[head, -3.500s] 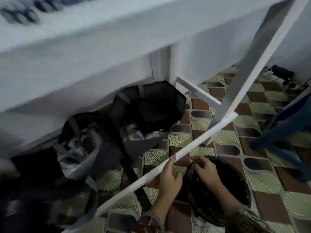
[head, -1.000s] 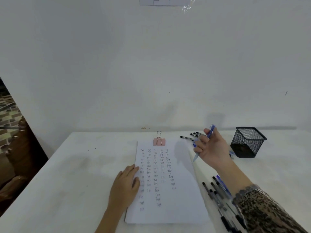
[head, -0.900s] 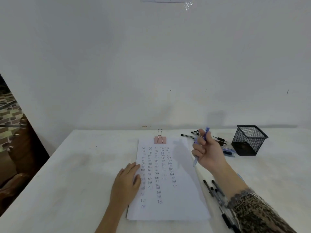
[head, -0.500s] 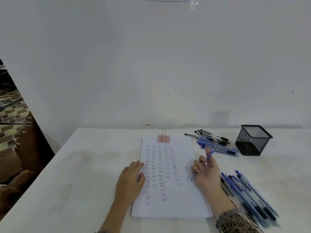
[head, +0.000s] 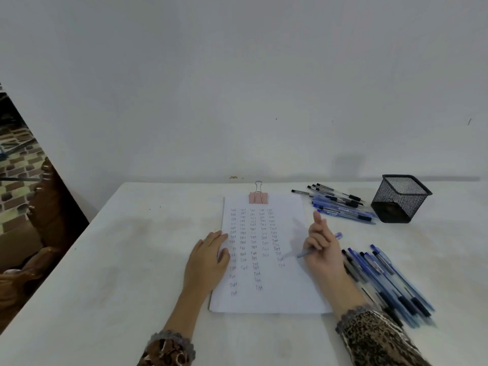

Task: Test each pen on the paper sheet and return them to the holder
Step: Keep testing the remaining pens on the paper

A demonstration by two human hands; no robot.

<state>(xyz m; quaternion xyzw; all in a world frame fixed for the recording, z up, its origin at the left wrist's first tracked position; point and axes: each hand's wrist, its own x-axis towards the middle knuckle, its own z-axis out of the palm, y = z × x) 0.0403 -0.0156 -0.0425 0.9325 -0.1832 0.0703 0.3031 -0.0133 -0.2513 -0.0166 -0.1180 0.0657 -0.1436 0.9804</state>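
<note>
– Blue plastic, is that what you have in your fingers?

– Yes. My right hand (head: 320, 249) pinches a blue pen (head: 301, 255) low on the barrel. Thumb and middle fingers curl round it and the forefinger is lifted clear. The tip slants down at the right side of the paper sheet (head: 277, 291). I cannot tell whether it touches.

– How does it handle?

– Light, stiff and smooth, I judge. Held by the tail it would wobble and slip, so the hold belongs near the point, where the barrel can be steered. The sheet looks thin and ready to slide. My left hand (head: 206, 260) lies flat on its left edge, fingers straight.

– Anything legible?

– Columns of one short handwritten word, seemingly "Test", run down from the pink binder clip (head: 258, 198) at the top edge. Any print on the pens is too small to read.

– And round about?

– The near pens (head: 383, 281) lie in a bunch just right of my wrist. The far pens (head: 340, 207) lie beyond the sheet's right corner, beside the black mesh holder (head: 400, 199) on the white table (head: 118, 260). No pen stands out of the holder.
</note>
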